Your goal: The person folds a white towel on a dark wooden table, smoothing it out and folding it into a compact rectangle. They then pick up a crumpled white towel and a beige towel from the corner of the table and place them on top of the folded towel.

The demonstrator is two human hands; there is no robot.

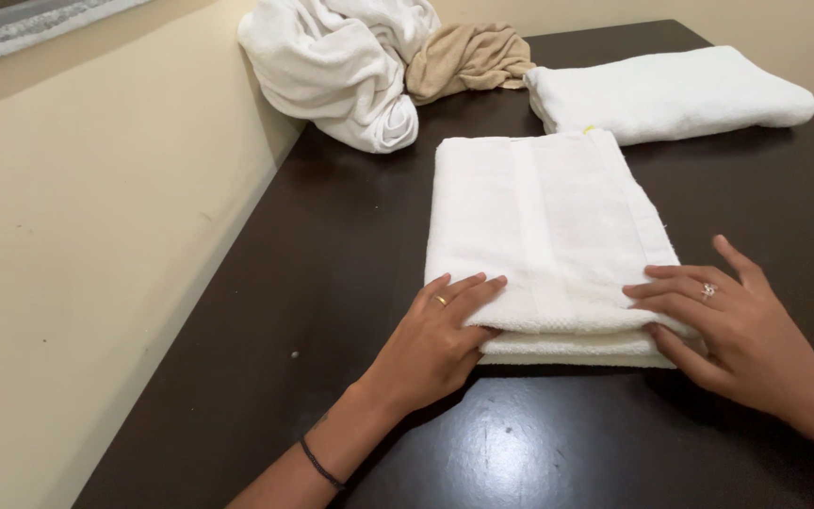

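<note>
A folded white towel (539,226) lies flat on the dark table (332,283) in front of me. My left hand (435,344) rests on the towel's near left corner, fingers spread over the top layer and thumb at the folded edge. On the near right corner my right hand (732,330) lies the same way, fingers flat on top and thumb under the edge. Both hands wear a ring. Neither hand lifts the towel.
A second folded white towel (671,92) lies at the far right. A crumpled white towel (341,66) and a crumpled tan cloth (468,58) sit at the far end against the cream wall (96,236), which runs along the table's left edge.
</note>
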